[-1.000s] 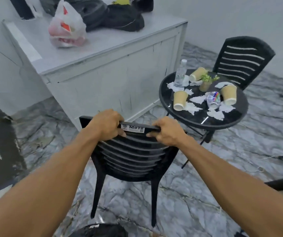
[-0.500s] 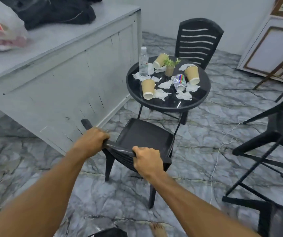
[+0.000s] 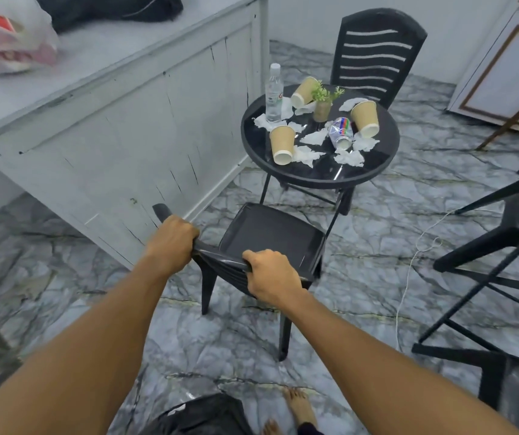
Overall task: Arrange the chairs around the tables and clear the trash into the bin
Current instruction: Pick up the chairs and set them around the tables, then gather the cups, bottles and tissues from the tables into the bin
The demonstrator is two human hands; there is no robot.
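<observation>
Both hands clenched over chair's top rail: left hand (image 3: 171, 243) at left end, right hand (image 3: 272, 274) at right end, fingers curled round it. Chair (image 3: 270, 233) on floor, seat facing table (image 3: 321, 172), front edge just beside table legs. Counter (image 3: 126, 89) close on chair's left. On table: three cups (image 3: 281, 142), upright bottle (image 3: 273, 95), crushed can (image 3: 341, 131), scattered tissues (image 3: 306, 153), plant (image 3: 322, 103). Second chair (image 3: 377, 54) at table's far side. Third chair (image 3: 503, 240) at right, well apart, partly in view.
</observation>
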